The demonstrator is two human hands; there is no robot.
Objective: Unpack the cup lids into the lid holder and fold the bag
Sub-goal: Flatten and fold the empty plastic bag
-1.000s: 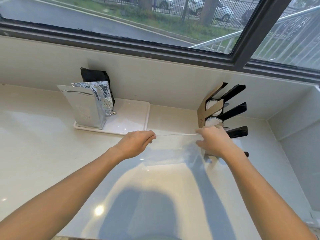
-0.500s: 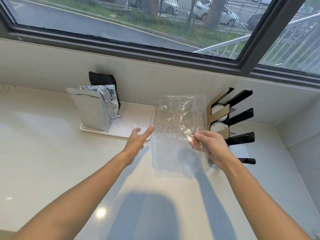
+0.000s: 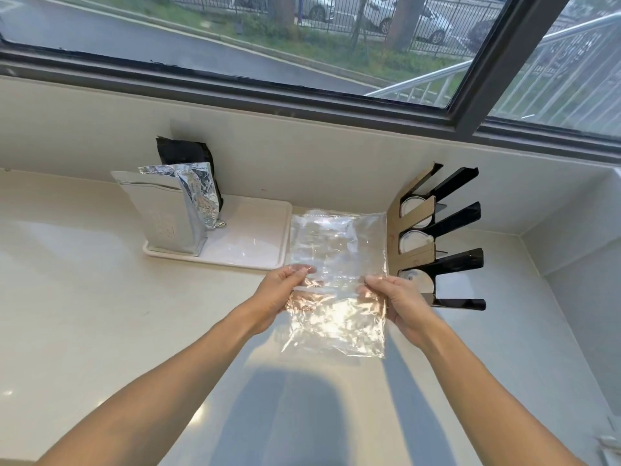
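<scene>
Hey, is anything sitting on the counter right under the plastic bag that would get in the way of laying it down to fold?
Nothing visible does. The left hand and right hand pinch the clear bag by its two sides, and the counter seen through and below it looks bare. The tray and lid holder stand off to either side.

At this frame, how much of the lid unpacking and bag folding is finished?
Unpacking looks done: white lids sit in the lid holder, and the clear bag looks empty. In hand: the left hand and right hand pinch the bag's side edges, spread flat above the counter. Left: no fold shows yet.
</scene>
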